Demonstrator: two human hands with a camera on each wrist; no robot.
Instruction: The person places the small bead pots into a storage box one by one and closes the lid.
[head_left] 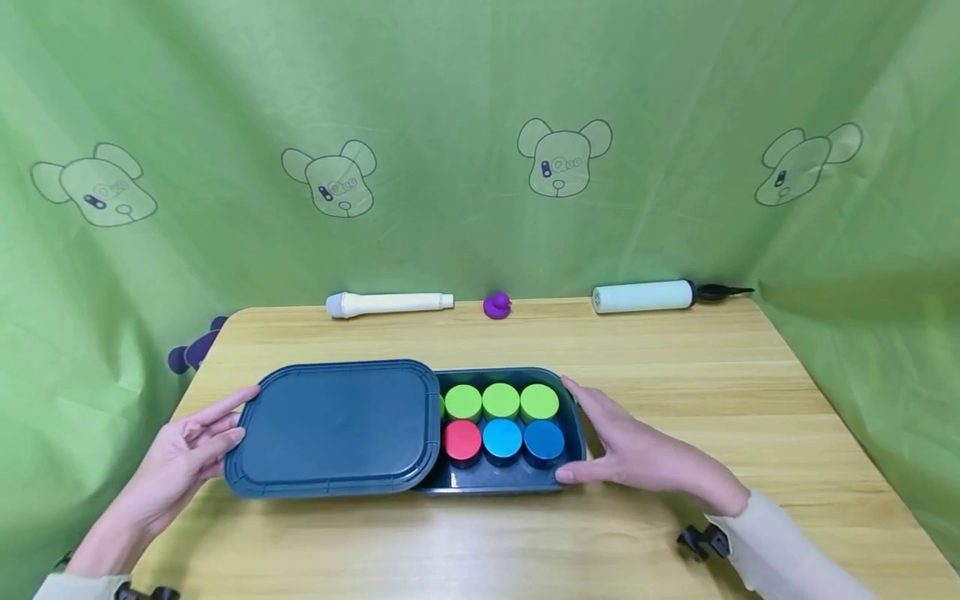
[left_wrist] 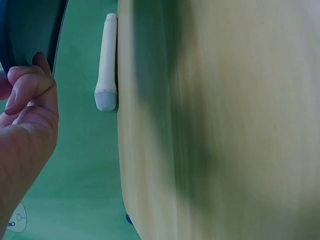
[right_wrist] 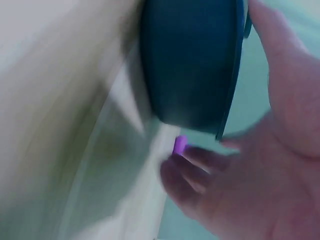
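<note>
A dark blue storage box (head_left: 510, 479) lies lengthwise on the wooden table. Its flat lid (head_left: 341, 429) covers the left part of the box and reaches past its left end. My left hand (head_left: 176, 458) pinches the lid's left edge between thumb and fingers; the left wrist view shows the lid's dark rim at the fingers (left_wrist: 32, 87). My right hand (head_left: 626, 442) holds the box's right end, thumb at the near corner, fingers at the far corner. Inside stand round pieces with flat tops: several light green (head_left: 501, 401), one red (head_left: 462, 440), and two blue (head_left: 543, 440).
Along the back edge lie a white toy microphone (head_left: 393, 303), a purple rubber duck (head_left: 497, 305) and a pale blue hand pump (head_left: 645, 297) with a black nozzle. A green curtain (head_left: 450, 83) with bear-head prints hangs behind and at the sides. The table (head_left: 487, 550) extends in front of the box.
</note>
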